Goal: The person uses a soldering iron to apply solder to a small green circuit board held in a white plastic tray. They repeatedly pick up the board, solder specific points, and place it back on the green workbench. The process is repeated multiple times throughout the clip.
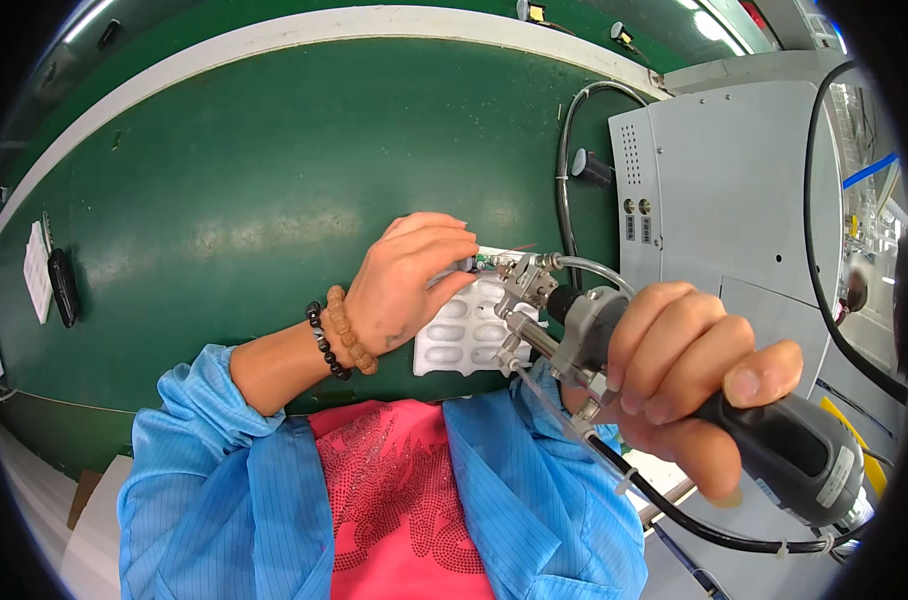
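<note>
By the left hand, a small part with a green bit is held at the finger ends. The fingers are bent and drawn close to the thumb, so little room is left between them. Much of the part is hidden by the hand, and how hard it is pinched cannot be told. By the right hand, a dark tool is gripped, with the fingers curled round its thick body.

The part looks light, stiff and easy to break, so it is best held gently by its edges. The tool looks hard and rather heavy, and it may be tugged by its hoses, so it is best held by the fat handle. If either is slippery cannot be told.

The tool's metal head is held right by the part; if the two are touching cannot be seen. Under them lies a white tray with round dips, which looks thin and bendy. A clear tube is joined to the head, and a black hose is seen below the tool.

Farther out, the green bench is seen. A grey box is set at the right, with a dark cup just beside it. At the far left, a black case is seen.
</note>
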Tool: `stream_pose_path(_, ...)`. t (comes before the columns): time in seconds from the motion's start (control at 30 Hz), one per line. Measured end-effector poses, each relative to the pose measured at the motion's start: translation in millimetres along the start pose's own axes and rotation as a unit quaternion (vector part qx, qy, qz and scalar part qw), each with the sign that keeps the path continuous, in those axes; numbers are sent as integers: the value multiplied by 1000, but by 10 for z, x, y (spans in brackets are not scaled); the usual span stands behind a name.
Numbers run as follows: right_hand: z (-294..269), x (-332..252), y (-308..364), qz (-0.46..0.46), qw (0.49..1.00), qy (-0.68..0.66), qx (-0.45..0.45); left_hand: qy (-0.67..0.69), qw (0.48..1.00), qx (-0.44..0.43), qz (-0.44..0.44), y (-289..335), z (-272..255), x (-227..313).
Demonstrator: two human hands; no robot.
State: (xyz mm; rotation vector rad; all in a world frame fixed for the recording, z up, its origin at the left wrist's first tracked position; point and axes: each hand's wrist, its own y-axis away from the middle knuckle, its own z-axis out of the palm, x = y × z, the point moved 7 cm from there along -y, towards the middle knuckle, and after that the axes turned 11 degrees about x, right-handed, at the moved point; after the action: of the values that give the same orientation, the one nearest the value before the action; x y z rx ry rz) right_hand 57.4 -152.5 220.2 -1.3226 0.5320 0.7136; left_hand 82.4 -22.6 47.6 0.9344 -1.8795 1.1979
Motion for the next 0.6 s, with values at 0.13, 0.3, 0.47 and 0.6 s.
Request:
stream_pose_path(0.13, 11, 65, 3, 10, 1000, 4, -4, 6, 1000, -6, -3, 13, 4, -4)
stream_pose_path(0.3, 23, 99, 11, 16, 1000, 15, -1, 8, 1000, -10, -1, 5, 16, -11)
stream_pose_path(0.47, 53, 100, 14, 15, 1000, 20, 9, 15, 1000, -11, 0, -1, 6, -23)
stream_pose_path(0.6, 48, 88, 24, 20, 1000, 12, 1, 15, 1000, -7, 0, 12, 10, -17)
